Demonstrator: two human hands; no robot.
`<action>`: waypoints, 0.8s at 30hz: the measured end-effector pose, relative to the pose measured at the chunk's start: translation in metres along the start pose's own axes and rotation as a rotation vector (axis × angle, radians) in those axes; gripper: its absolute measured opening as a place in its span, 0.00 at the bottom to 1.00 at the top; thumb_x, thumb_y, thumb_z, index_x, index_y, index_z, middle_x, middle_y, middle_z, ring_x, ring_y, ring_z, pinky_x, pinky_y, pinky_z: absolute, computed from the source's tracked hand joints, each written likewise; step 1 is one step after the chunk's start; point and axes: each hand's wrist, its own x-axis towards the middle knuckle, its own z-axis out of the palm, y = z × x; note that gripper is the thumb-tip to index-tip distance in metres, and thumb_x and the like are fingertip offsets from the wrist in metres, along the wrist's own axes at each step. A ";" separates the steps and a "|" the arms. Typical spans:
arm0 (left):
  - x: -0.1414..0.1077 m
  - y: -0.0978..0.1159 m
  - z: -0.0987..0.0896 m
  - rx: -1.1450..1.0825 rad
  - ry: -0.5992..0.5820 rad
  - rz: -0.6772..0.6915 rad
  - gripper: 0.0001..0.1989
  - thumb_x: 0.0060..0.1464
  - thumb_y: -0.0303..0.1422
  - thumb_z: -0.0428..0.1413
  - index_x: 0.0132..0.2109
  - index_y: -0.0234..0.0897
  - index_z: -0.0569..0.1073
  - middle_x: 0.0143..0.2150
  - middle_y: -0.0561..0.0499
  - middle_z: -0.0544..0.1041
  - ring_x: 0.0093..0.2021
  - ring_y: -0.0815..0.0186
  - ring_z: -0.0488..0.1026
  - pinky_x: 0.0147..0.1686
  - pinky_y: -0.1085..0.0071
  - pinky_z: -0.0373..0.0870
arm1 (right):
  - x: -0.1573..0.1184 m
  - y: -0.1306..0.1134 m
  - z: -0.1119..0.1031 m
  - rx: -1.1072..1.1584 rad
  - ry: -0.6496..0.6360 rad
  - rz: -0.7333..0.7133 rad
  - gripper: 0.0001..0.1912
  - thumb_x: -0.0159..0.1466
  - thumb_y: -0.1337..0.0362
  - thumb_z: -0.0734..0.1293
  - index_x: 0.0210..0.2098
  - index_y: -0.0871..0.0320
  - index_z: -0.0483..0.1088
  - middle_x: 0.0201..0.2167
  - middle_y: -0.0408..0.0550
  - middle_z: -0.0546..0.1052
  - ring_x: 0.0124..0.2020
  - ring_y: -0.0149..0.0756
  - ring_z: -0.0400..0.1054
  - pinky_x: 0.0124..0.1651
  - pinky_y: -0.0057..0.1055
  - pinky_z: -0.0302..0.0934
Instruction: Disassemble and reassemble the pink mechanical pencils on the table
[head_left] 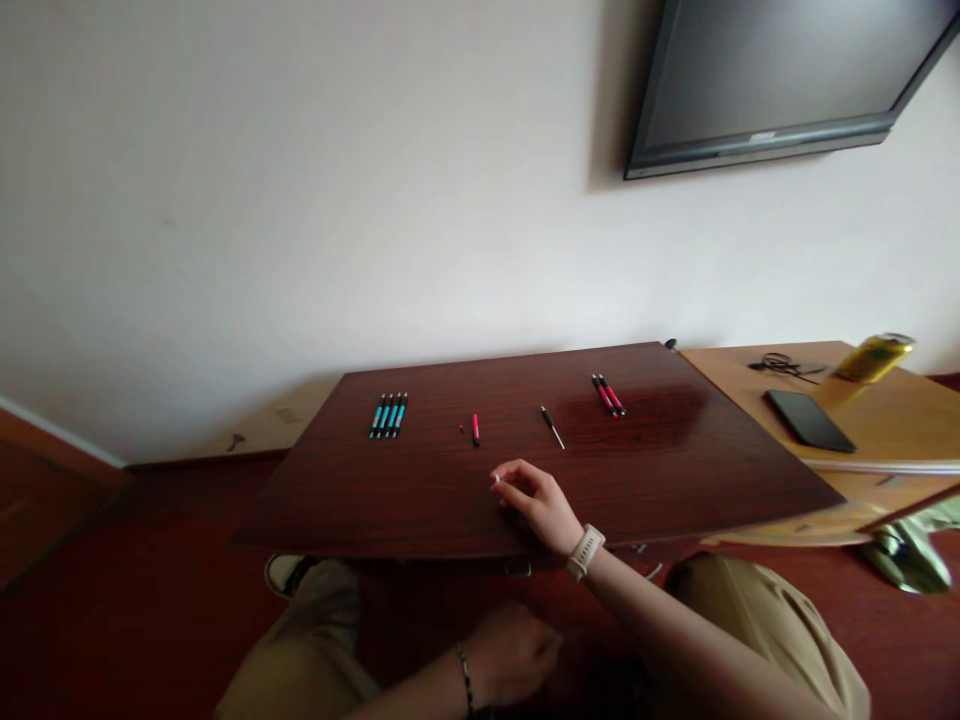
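Over the table's front part, my right hand (536,500), with a pale watch at the wrist, pinches a tiny white piece (496,479) between thumb and forefinger. My left hand (517,650) is low between the knees, below the table edge; it looks curled but is dark and blurred. Just beyond the right hand lie a pink barrel (475,430) with a black end, a tiny red part (461,428) beside it, and a black pen part with a thin pale rod (553,427). Several blue-and-black pens (388,415) lie side by side at left; two pink-and-black pens (608,395) lie at right.
The dark red-brown table (480,520) stands against a white wall. On a lighter wooden desk (915,420) to the right are a black phone (808,420), a coiled cable (781,365) and a yellow can (874,358). A television (780,80) hangs above.
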 end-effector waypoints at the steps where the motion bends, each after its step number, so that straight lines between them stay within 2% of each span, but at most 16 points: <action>1: -0.005 0.009 -0.012 0.000 0.036 0.006 0.16 0.65 0.32 0.52 0.27 0.38 0.72 0.26 0.48 0.77 0.27 0.60 0.74 0.30 0.64 0.63 | 0.001 0.000 -0.001 0.027 0.004 0.011 0.13 0.65 0.55 0.72 0.44 0.55 0.76 0.37 0.43 0.78 0.32 0.33 0.71 0.38 0.30 0.65; 4: -0.015 0.030 -0.066 -0.109 0.222 0.063 0.18 0.69 0.33 0.49 0.28 0.38 0.66 0.25 0.52 0.72 0.25 0.67 0.68 0.29 0.68 0.57 | 0.002 0.000 -0.003 0.091 0.024 0.022 0.13 0.65 0.54 0.73 0.45 0.55 0.78 0.37 0.44 0.78 0.33 0.33 0.69 0.38 0.30 0.64; 6: -0.014 0.033 -0.108 -0.196 0.378 0.039 0.19 0.72 0.35 0.45 0.29 0.38 0.65 0.26 0.53 0.71 0.27 0.68 0.67 0.30 0.69 0.58 | 0.002 0.001 -0.003 0.116 0.059 0.014 0.14 0.65 0.53 0.72 0.45 0.55 0.78 0.37 0.44 0.78 0.35 0.34 0.69 0.39 0.30 0.64; 9: -0.001 0.021 -0.157 -0.289 0.587 0.035 0.17 0.73 0.38 0.46 0.35 0.38 0.69 0.32 0.51 0.74 0.33 0.67 0.70 0.36 0.71 0.64 | 0.003 0.003 -0.004 0.124 0.137 -0.016 0.15 0.66 0.51 0.72 0.44 0.55 0.79 0.37 0.45 0.78 0.37 0.36 0.69 0.41 0.31 0.64; 11: 0.012 0.004 -0.175 -0.333 0.685 0.040 0.16 0.73 0.38 0.47 0.39 0.37 0.73 0.38 0.49 0.78 0.40 0.64 0.74 0.44 0.70 0.68 | 0.003 0.004 -0.004 0.135 0.165 -0.021 0.15 0.66 0.50 0.72 0.43 0.55 0.79 0.36 0.45 0.78 0.36 0.36 0.68 0.40 0.31 0.63; 13: 0.022 -0.015 -0.179 -0.357 0.747 0.034 0.14 0.72 0.38 0.49 0.43 0.38 0.77 0.42 0.48 0.80 0.43 0.63 0.76 0.46 0.69 0.70 | 0.003 0.006 -0.004 0.164 0.167 -0.010 0.16 0.66 0.50 0.72 0.44 0.54 0.79 0.37 0.45 0.78 0.36 0.36 0.67 0.40 0.31 0.63; 17: 0.033 -0.049 -0.166 -0.416 0.833 0.022 0.12 0.70 0.37 0.54 0.50 0.40 0.81 0.50 0.45 0.82 0.49 0.60 0.79 0.50 0.66 0.75 | 0.003 0.010 -0.004 0.222 0.180 0.022 0.18 0.64 0.51 0.74 0.49 0.53 0.78 0.41 0.47 0.79 0.38 0.38 0.69 0.42 0.32 0.65; 20: 0.035 -0.064 -0.157 -0.464 0.819 -0.009 0.13 0.69 0.38 0.55 0.52 0.41 0.81 0.50 0.46 0.83 0.49 0.59 0.81 0.53 0.64 0.75 | 0.006 0.009 -0.007 0.259 0.201 0.051 0.18 0.62 0.50 0.76 0.47 0.53 0.77 0.41 0.47 0.79 0.38 0.38 0.70 0.41 0.32 0.65; 22: 0.037 -0.069 -0.156 -0.518 0.805 -0.025 0.13 0.69 0.39 0.56 0.53 0.41 0.81 0.50 0.46 0.84 0.49 0.59 0.82 0.54 0.63 0.76 | 0.010 0.006 -0.014 0.229 0.149 0.080 0.17 0.62 0.50 0.76 0.43 0.54 0.76 0.38 0.46 0.78 0.36 0.36 0.70 0.39 0.32 0.65; 24: 0.038 -0.071 -0.156 -0.576 0.801 -0.032 0.14 0.69 0.40 0.56 0.52 0.40 0.81 0.50 0.46 0.84 0.50 0.58 0.82 0.54 0.63 0.77 | 0.016 0.003 -0.023 0.119 0.043 0.104 0.17 0.61 0.50 0.76 0.40 0.55 0.77 0.34 0.45 0.78 0.34 0.35 0.70 0.39 0.32 0.65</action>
